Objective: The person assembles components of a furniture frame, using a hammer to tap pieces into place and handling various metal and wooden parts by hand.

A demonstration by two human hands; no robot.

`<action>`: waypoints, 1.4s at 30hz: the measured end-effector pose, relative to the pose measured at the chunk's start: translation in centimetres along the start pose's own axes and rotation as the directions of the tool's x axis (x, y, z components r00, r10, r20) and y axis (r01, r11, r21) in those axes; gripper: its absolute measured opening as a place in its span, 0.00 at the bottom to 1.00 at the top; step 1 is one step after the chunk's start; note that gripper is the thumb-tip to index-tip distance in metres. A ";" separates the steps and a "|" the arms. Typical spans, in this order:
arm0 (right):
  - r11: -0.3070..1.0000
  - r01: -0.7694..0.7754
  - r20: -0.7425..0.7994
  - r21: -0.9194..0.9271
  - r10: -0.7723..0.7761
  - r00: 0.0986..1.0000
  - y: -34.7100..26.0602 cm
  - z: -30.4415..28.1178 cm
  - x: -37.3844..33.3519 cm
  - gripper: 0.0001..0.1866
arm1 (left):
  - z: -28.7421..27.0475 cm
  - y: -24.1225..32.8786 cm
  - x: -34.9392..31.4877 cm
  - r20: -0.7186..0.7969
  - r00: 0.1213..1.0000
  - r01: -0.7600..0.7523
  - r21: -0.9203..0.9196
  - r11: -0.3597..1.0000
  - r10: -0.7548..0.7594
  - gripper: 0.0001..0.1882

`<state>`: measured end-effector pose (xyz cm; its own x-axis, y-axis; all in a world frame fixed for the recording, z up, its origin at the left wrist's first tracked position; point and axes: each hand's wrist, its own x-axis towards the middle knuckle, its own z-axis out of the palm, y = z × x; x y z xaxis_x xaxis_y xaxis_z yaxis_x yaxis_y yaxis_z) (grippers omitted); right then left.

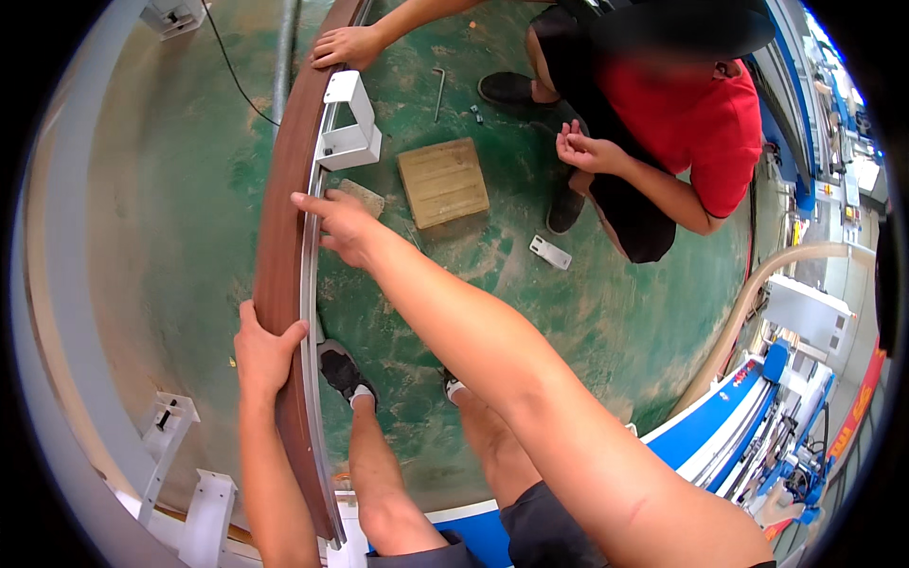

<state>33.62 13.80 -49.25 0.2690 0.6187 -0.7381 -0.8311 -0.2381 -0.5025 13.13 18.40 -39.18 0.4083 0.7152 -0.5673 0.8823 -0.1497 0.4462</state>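
A long brown wood-grain beam with a silver metal edge runs from top to bottom on the left. My left hand clasps its lower part, thumb over the metal edge and fingers round the far side. Higher up, my right hand grips the metal edge, thumb on the brown face and fingers curled at the side. A white open-frame bracket sits against the beam just beyond my right hand. At the beam's far end rests a co-worker's hand; their other hand is held in front of their knees.
On the green floor lie a yellowish block, a hex key, a white plate with holes and a small metal piece. A co-worker in a red shirt crouches at upper right. Blue-and-white machinery stands at right.
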 end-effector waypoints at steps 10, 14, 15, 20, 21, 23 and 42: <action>0.948 0.297 -0.203 -0.119 -0.316 0.927 -7.4 -6.9 -5.2 0.47 | -2.4 -3.0 -3.8 -0.053 0.998 0.047 0.121 0.992 -0.040 0.41; 0.997 0.083 0.056 -0.004 -0.083 0.995 -11.1 -5.4 -6.3 0.42 | -2.4 -3.3 -4.2 -0.126 0.992 0.059 0.239 0.969 -0.029 0.44; 0.992 0.078 0.074 -0.103 -0.071 0.995 -11.3 -4.9 -6.0 0.41 | -2.5 -3.2 -4.0 -0.116 0.992 0.077 0.253 0.964 -0.049 0.45; 0.728 0.300 0.241 -0.616 -0.188 0.952 -10.0 -4.9 -3.9 0.36 | -3.9 -4.1 -2.7 -0.080 0.996 0.066 0.273 0.960 -0.046 0.47; 0.644 0.331 0.263 -0.690 -0.203 0.943 -10.7 -4.9 -3.6 0.35 | -4.3 -4.3 -2.5 -0.063 0.997 0.065 0.254 0.965 -0.050 0.47; 0.506 0.380 0.305 -0.774 -0.228 0.925 -11.4 -4.5 -3.1 0.31 | -4.9 -4.6 -2.0 -0.029 0.998 0.061 0.217 0.974 -0.056 0.46; 0.221 0.490 0.362 -0.843 -0.440 0.822 -12.6 3.7 -1.8 0.42 | -0.1 -11.1 -1.2 0.447 0.893 0.295 -0.661 0.690 0.046 0.39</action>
<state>41.79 18.45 -39.97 0.4107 0.8842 -0.2226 0.3585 -0.3810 -0.8522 2.86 19.28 -43.40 0.5102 0.3268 -0.7956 0.5742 0.5593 0.5979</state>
